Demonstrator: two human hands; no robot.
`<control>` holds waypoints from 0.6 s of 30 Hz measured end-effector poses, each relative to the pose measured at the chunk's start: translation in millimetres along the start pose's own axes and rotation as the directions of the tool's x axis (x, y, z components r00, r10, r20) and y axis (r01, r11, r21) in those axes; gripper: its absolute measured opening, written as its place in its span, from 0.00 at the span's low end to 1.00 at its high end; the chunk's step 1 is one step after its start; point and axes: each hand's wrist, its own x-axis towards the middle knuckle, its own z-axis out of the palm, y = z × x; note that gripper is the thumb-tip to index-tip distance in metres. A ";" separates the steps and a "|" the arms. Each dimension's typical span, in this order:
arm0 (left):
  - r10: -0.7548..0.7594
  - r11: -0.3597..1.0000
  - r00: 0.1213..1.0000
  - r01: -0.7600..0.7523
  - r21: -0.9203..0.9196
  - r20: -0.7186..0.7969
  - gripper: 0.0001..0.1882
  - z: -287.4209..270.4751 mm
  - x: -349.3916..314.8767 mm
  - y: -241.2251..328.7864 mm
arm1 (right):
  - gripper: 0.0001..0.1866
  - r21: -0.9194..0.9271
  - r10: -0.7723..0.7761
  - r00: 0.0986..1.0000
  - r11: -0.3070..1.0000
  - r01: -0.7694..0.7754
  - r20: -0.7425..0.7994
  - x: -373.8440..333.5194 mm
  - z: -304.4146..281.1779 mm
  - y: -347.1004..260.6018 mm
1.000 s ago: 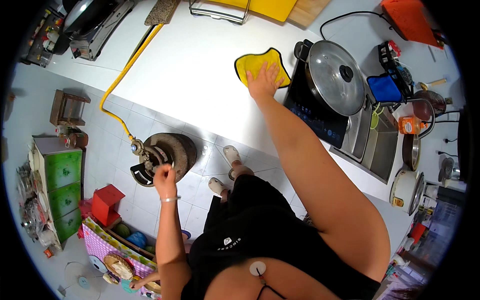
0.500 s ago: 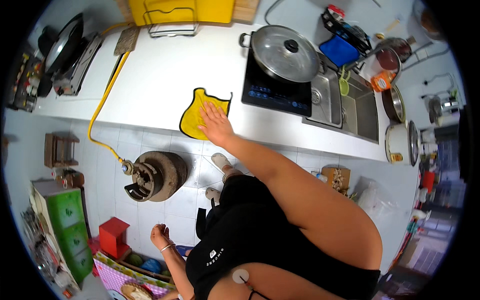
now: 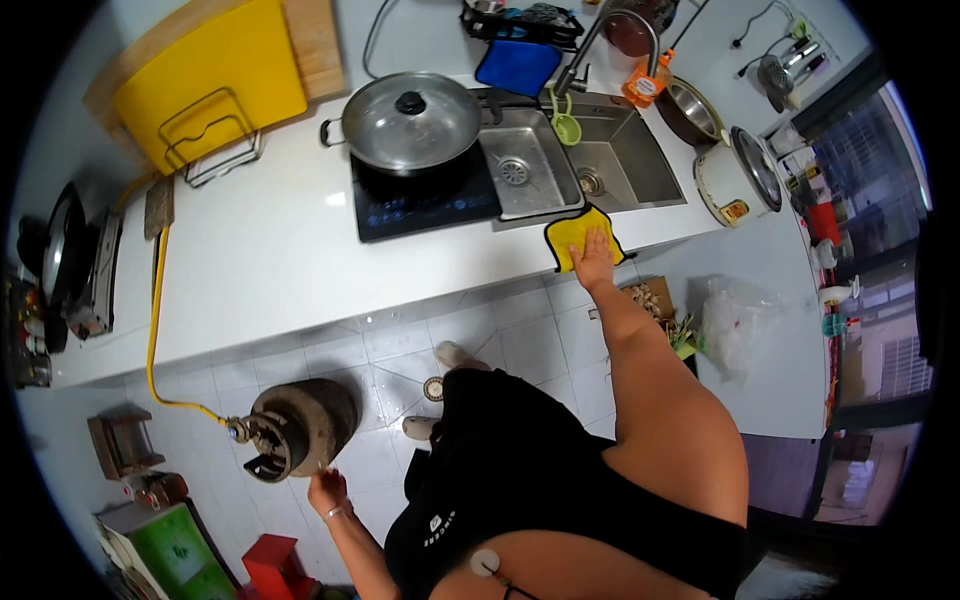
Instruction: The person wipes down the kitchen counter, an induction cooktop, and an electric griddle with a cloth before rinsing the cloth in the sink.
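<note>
I see the right hand [image 3: 593, 262] spread on the yellow cloth [image 3: 568, 233] beside the sink [image 3: 638, 168]; wiping looks underway, remainder unclear; left hand [image 3: 328, 491] half-curled, contents indistinct.

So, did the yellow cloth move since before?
Yes, to the right. Earlier, the cloth lay left of the cooktop; now it is right of it, in front of the sink, under the right hand.
</note>
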 end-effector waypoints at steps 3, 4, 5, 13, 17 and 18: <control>-0.084 0.996 0.996 0.084 0.019 0.039 0.11 -40.8 -4.7 -19.5 | 0.40 0.000 0.194 0.981 0.981 -0.194 -0.026 25.7 -2.9 50.5; -0.053 0.999 0.997 0.052 0.013 0.054 0.10 -32.3 -18.8 -23.5 | 0.40 0.004 0.252 0.967 0.968 -0.252 -0.048 35.1 2.8 70.1; -0.017 1.000 0.998 0.017 0.000 0.061 0.10 -21.1 -38.4 -27.2 | 0.40 0.005 0.316 0.947 0.949 -0.316 -0.056 46.8 2.2 82.7; -0.088 0.987 0.943 0.125 0.097 -0.321 0.12 44.3 -92.6 -67.2 | 0.42 0.029 0.695 0.719 0.719 -0.694 -0.012 151.5 -29.1 157.4; -0.118 0.967 0.990 0.131 0.220 -0.074 0.10 33.7 -59.3 -76.1 | 0.48 0.066 0.773 0.609 0.627 -0.777 -0.179 191.1 3.4 264.0; -0.124 0.967 0.991 0.134 0.215 -0.057 0.09 52.6 -62.2 -71.5 | 0.49 0.107 0.808 0.554 0.580 -0.808 -0.198 191.7 7.8 272.2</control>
